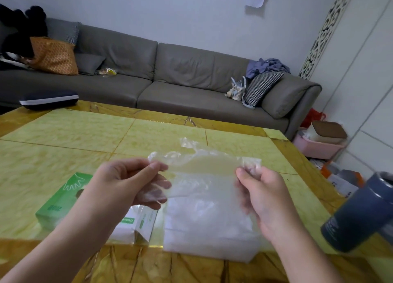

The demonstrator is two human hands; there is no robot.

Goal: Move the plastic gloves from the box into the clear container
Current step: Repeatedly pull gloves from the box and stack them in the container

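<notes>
Between both hands, above the clear container (210, 225): thin plastic glove (200, 165) stretched flat, pinched at one edge by left hand (129, 182) thumb and fingers, at the other by right hand (261, 195). Left of these, green glove box (61, 199) on yellow marbled table (85, 138). Dark tumbler (359, 212) at right; grey sofa (170, 76) beyond.

The green box (63, 199) bears a white glove outline and an upside-down "200"; other print is illegible.
</notes>
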